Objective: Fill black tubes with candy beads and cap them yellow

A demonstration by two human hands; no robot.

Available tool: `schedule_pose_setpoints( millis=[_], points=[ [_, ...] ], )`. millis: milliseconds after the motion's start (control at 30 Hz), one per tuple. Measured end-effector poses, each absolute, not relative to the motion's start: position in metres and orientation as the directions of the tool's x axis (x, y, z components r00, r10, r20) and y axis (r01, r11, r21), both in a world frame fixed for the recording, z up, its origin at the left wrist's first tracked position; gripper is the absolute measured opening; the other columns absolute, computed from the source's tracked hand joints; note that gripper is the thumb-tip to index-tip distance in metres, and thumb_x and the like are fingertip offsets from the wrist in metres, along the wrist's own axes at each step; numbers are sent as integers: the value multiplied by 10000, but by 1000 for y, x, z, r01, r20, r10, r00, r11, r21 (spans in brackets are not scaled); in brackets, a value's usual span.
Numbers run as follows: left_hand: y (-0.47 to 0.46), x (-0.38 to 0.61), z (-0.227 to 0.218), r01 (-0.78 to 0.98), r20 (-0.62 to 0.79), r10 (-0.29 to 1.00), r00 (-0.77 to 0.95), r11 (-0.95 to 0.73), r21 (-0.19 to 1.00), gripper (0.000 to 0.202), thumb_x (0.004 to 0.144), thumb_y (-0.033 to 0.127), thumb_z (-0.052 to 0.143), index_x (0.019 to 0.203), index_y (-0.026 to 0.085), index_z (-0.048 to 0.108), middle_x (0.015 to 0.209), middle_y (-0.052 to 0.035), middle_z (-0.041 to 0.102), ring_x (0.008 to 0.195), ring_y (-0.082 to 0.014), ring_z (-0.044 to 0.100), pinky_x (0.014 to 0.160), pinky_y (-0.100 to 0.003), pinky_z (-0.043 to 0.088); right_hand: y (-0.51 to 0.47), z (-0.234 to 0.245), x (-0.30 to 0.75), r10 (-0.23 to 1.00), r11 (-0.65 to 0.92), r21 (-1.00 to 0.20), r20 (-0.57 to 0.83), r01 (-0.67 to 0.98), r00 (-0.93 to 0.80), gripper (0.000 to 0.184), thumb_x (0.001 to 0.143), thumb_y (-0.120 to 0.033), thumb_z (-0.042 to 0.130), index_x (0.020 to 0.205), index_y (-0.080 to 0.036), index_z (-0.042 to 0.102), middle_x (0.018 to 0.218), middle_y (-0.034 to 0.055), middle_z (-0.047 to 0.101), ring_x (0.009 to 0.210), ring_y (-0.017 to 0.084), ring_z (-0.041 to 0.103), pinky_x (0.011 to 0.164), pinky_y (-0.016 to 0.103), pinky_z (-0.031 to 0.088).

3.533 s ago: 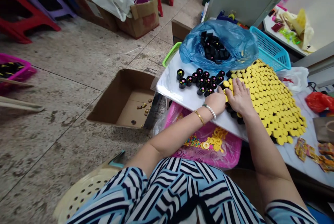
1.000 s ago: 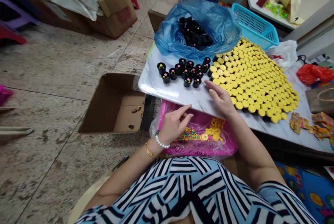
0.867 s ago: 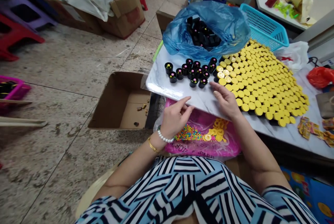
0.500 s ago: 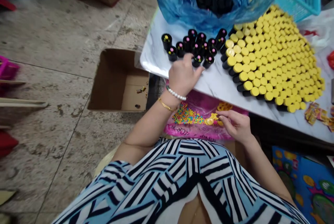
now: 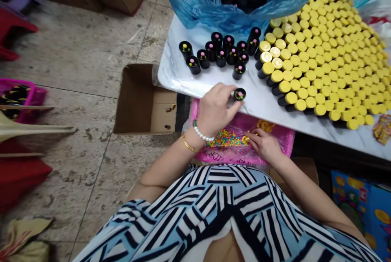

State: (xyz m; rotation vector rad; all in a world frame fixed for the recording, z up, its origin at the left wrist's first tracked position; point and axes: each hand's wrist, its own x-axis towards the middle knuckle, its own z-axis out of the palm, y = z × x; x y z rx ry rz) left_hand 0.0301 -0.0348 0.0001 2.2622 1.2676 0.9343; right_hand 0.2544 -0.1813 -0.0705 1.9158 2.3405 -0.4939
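Left hand (image 5: 215, 107), fingers grasping 1 black tube (image 5: 239, 95) at the table (image 5: 175, 64) edge; right hand (image 5: 265, 144), grip unclear, on yellow rings (image 5: 246, 139) beside coloured beads (image 5: 225, 138) on a pink bag (image 5: 220, 157).

Black tube (image 5: 239, 94) with a beaded top, held up at the front edge

Yellow-capped tubes (image 5: 314, 58) stand packed on the right of the tabletop (image 5: 180, 66); uncapped black tubes (image 5: 214, 52) stand loosely grouped left of them.

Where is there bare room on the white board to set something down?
Bare: the white marble-patterned board's left front strip, between the black cylindrical cups and its edge. Crowded: yellow-capped tube rows beside the blue plastic bag.
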Motion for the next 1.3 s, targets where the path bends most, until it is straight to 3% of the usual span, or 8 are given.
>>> schedule_pose_setpoints(
  millis=[100, 167, 233, 333, 600, 933, 1133, 1300],
  points=[
    [-37, 35, -2, 568, 381, 814, 439, -580, 584, 283, 959, 337, 645, 1192, 180, 676, 1080, -91, 689, 1062, -240, 616, 973, -391, 495, -181, -68, 251, 960, 99, -319, -218, 943, -175, 369, 1038, -392, 512, 1328, -332, 731, 966, 94, 703, 810, 228, 685, 724, 363, 578],
    [-35, 37, -3, 549, 380, 805, 454, -590, 592, 306, 954, 339, 659, 1214, 177, 672, 1101, -93, 694, 1079, -248, 604, 994, -408, 482, -179, -57, 247, 968, 44, -562, -181, 826, -174, 313, 1016, -380, 570, 1244, -333, 779, 892, 74, 677, 828, 219, 680, 769, 364, 591],
    [-32, 37, -4, 516, 388, 799, 459, -596, 615, 323, 948, 348, 680, 1224, 180, 677, 1102, -84, 701, 1080, -243, 601, 1003, -403, 474, -176, -38, 242, 972, -45, -805, -172, 592, -160, 272, 981, -379, 644, 1208, -344, 791, 941, 57, 663, 868, 203, 687, 797, 357, 608],
    [-30, 37, -6, 465, 424, 785, 451, -613, 639, 287, 937, 349, 705, 1174, 187, 708, 1042, -64, 710, 1043, -232, 602, 987, -391, 470, -165, 0, 236, 969, -177, -963, -207, 204, -138, 289, 951, -401, 693, 1216, -330, 783, 1061, 49, 639, 768, 150, 696, 714, 326, 628],
    [-30, 38, -17, 438, 479, 772, 417, -633, 639, 280, 915, 342, 728, 1143, 180, 728, 1015, -70, 712, 1018, -242, 591, 941, -399, 457, -99, 27, 217, 960, -139, -979, -170, -146, 223, 267, 822, -272, 808, 1089, -278, 812, 805, 0, 717, 634, 108, 659, 572, 233, 585],
    [-30, 35, -15, 455, 461, 777, 429, -627, 632, 257, 937, 368, 699, 1117, 188, 740, 1004, -73, 705, 1005, -246, 581, 917, -394, 448, -79, 22, 207, 963, -154, -986, -135, 63, 235, 213, 845, -407, 816, 899, -207, 768, 651, -26, 647, 507, 87, 579, 465, 204, 527],
    [-31, 36, -13, 460, 453, 784, 424, -618, 637, 251, 924, 362, 711, 1092, 180, 749, 991, -73, 707, 998, -247, 584, 911, -391, 449, -73, 30, 209, 971, -169, -982, -151, 85, 188, 346, 818, -368, 841, 1093, -247, 668, 643, -79, 617, 456, 83, 568, 444, 198, 500],
    [-30, 36, -15, 464, 452, 784, 425, -618, 635, 245, 914, 324, 705, 1116, 191, 747, 988, -63, 704, 1008, -248, 578, 925, -394, 448, -74, 34, 206, 968, -196, -977, -179, 82, 173, 223, 833, -313, 815, 1007, -208, 723, 583, -67, 615, 431, 73, 548, 422, 177, 463]
  ],
)
